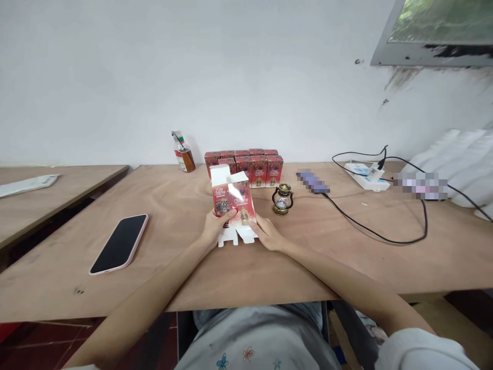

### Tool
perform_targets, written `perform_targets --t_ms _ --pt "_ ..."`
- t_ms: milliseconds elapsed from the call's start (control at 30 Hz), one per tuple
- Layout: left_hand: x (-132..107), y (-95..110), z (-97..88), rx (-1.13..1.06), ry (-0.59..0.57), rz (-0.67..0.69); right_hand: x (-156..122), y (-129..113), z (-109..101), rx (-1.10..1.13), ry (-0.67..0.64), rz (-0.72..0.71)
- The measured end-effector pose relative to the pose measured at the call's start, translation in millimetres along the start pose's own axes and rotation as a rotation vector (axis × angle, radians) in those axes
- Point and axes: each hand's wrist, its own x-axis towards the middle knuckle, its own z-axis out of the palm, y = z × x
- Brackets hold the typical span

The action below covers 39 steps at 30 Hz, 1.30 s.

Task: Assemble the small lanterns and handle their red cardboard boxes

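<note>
A small red carton (233, 199) with white flaps open at top and bottom stands in the middle of the wooden table (269, 257). My left hand (215, 226) grips its left side, fingers curled over the front. My right hand (268, 234) holds its lower right corner. Just right of the carton sits a small brass lantern (282, 199), untouched. Behind it, several closed red boxes (250, 165) stand in rows near the wall.
A black phone in a pink case (120, 243) lies at the left. A brown spray bottle (184, 153) stands by the wall. A power strip (366, 176) with black cables (385, 237) lies at the right. A second table (46, 195) adjoins on the left.
</note>
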Motion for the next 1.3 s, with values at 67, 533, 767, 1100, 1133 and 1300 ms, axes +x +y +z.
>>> perform_targets --t_ms 67,533,767,1100,1133,1300 --pt "-1 1 0.3 0.02 -0.02 -0.005 0 0 0 -0.011 -0.002 0.032" --pt "1 -13 1.5 -0.088 -0.403 -0.062 -3 -1 -2 -0.32 0.188 -0.269" --pt "-3 -7 -1.7 -0.132 -0.341 -0.117 -5 -6 -1 -0.496 0.131 -0.333" --pt "-5 -1 -2.2 0.111 -0.206 -0.055 -3 -2 3 -0.464 0.154 -0.267" --pt "-5 0 -1.7 0.114 -0.176 -0.05 -3 -2 3 -0.468 0.152 -0.269" --pt "-4 3 -2.1 0.128 -0.048 -0.007 -4 -3 4 -0.472 0.159 -0.254"
